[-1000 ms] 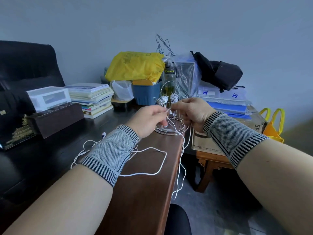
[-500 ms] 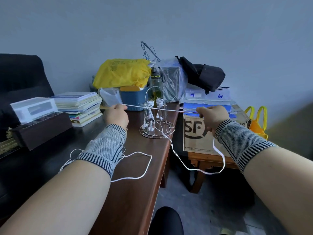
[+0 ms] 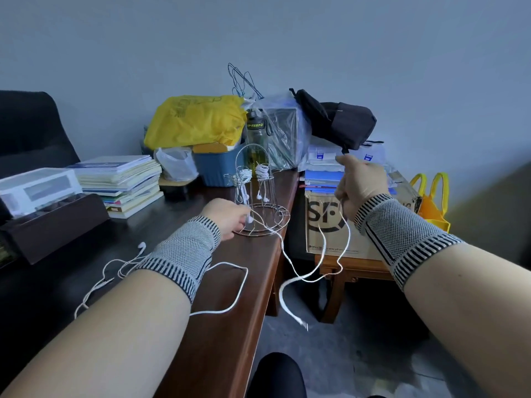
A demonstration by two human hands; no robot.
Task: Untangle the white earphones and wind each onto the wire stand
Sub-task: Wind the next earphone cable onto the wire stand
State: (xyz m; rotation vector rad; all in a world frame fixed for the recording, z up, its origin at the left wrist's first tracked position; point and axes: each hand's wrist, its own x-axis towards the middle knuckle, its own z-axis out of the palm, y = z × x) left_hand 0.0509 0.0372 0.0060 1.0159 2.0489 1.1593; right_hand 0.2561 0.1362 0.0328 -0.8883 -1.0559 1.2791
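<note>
"UP-TEMPO" printed on bottle [image 3: 255, 130]; large "SF" logo on cardboard box [image 3: 321, 225], smaller print below unreadable.

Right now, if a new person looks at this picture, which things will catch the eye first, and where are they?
The two hands stand out first: the left hand at the base of the wire stand near the desk's right edge, the right hand raised over the cardboard box, gripping a white earphone cable that sags off the desk. Behind the stand, a bright yellow bag tops the clutter by the wall.
</note>
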